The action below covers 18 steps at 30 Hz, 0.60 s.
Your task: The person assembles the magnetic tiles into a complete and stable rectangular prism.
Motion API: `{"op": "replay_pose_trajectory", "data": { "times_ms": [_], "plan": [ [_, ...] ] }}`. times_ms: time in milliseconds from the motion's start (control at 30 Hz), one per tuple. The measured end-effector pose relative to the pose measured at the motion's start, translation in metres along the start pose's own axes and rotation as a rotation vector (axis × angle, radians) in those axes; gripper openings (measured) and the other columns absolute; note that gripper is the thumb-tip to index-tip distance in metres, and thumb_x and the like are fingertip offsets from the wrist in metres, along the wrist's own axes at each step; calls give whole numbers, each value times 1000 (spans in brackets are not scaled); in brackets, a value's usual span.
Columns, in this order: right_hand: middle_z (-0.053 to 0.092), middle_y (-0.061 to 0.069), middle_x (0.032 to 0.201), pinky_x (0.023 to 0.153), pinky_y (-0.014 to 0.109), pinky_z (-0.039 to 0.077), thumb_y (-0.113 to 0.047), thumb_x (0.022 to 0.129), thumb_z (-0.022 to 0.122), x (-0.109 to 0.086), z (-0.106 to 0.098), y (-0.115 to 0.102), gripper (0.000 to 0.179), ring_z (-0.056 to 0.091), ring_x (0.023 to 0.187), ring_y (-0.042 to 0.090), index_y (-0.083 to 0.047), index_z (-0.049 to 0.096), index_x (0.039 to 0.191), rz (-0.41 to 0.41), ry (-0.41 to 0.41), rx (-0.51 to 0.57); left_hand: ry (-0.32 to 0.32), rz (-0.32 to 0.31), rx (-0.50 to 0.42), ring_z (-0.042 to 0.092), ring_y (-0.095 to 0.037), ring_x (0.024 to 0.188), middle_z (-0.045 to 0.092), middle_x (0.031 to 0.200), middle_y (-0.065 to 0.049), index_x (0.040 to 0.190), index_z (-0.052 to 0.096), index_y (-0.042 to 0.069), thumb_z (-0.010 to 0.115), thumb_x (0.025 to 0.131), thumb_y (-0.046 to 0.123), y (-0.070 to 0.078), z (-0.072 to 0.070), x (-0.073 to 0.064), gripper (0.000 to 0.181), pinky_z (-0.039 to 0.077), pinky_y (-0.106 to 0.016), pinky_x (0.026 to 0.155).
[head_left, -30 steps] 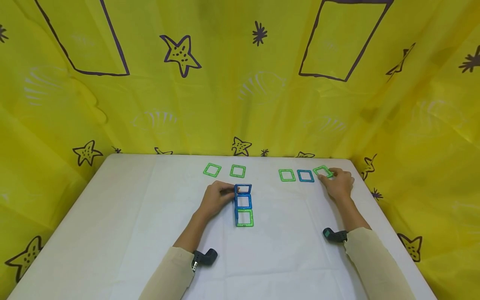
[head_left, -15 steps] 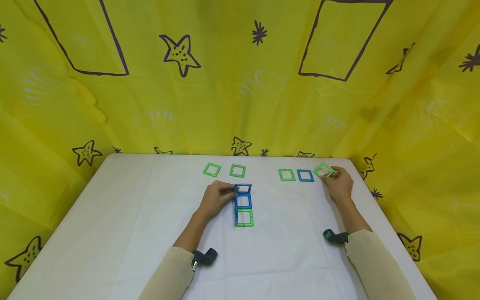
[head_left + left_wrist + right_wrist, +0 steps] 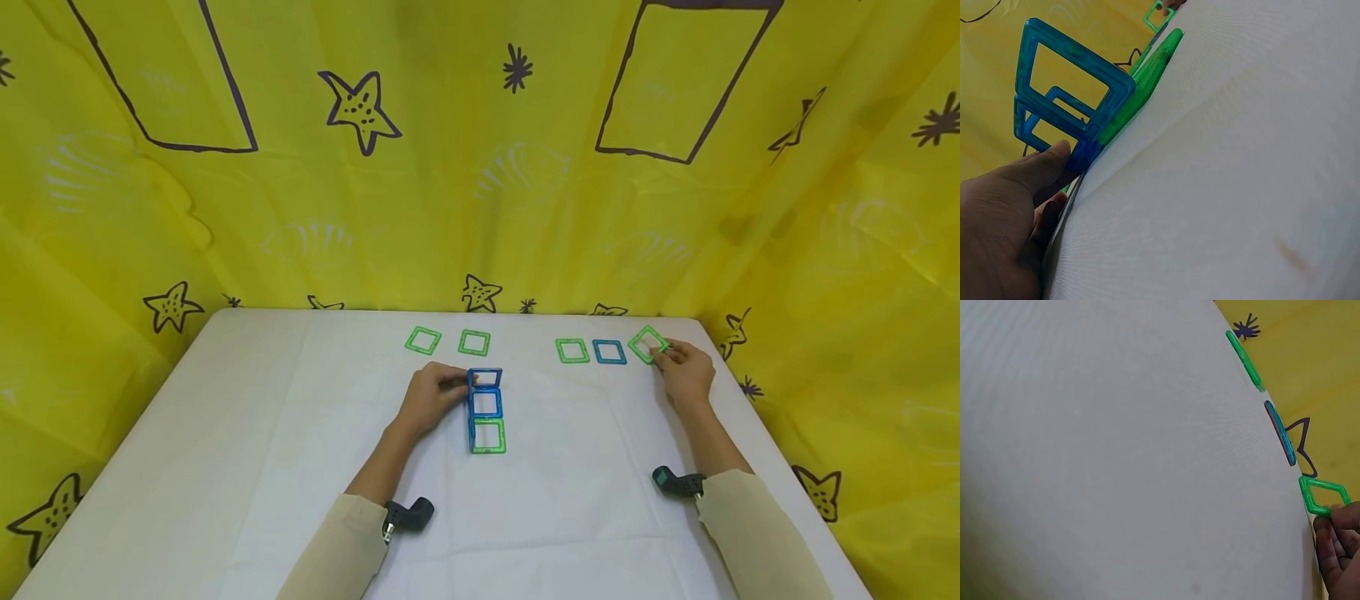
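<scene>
In the head view, square magnetic tiles with hollow centres are joined mid-table. A blue tile and a green tile (image 3: 490,451) lie flat in a row; blue tiles (image 3: 471,421) stand along their left side, and a tilted blue tile (image 3: 486,370) is at the far end. My left hand (image 3: 427,402) pinches the standing blue tiles near the far left corner, the thumb on a blue frame (image 3: 1079,59) in the left wrist view. At the far right, my right hand (image 3: 687,375) pinches a green magnetic tile (image 3: 637,334) by a corner, tipped up from the table.
Two green tiles (image 3: 473,353) lie beyond my left hand. Another green tile (image 3: 575,361) and a blue tile (image 3: 612,362) lie left of my right hand. A yellow curtain (image 3: 450,225) hangs behind the white table (image 3: 570,500).
My right hand has lifted and turned the green tile into a diamond pose, shifting slightly right. The left hand and joined tiles stay still.
</scene>
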State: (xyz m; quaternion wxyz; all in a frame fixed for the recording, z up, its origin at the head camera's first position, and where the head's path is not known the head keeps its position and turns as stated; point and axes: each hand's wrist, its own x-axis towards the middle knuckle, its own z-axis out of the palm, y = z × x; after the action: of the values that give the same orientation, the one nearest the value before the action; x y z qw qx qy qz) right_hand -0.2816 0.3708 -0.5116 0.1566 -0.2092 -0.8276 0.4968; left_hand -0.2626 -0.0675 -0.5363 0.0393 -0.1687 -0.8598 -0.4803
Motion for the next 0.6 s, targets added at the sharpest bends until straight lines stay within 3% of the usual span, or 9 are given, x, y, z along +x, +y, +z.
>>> {"op": "replay_pose_trajectory", "data": {
  "times_ms": [133, 367, 600],
  "plan": [
    [74, 1, 97, 66, 10, 52, -12, 101, 73, -6, -1, -3, 37, 61, 77, -3, 6, 67, 132, 20, -5, 54, 1, 7, -9, 70, -24, 116, 78, 113, -3, 113, 82, 8, 80, 93, 4, 0, 0, 0, 21, 53, -42, 105],
    [77, 5, 102, 66, 12, 53, -10, 100, 73, -13, -3, -7, 33, 63, 76, -3, 8, 68, 128, 12, -3, 130, 4, 16, -6, 69, -25, 116, 78, 114, -4, 113, 82, 9, 80, 92, 4, 0, -1, -1, 22, 53, -43, 105],
    [75, -6, 92, 67, 13, 54, -11, 98, 75, -20, -6, -9, 33, 65, 78, -1, 9, 67, 124, 0, -21, 190, 0, 15, -8, 70, -24, 117, 78, 113, -3, 114, 82, 8, 80, 92, 5, 0, 0, 0, 21, 53, -42, 105]
  ]
}}
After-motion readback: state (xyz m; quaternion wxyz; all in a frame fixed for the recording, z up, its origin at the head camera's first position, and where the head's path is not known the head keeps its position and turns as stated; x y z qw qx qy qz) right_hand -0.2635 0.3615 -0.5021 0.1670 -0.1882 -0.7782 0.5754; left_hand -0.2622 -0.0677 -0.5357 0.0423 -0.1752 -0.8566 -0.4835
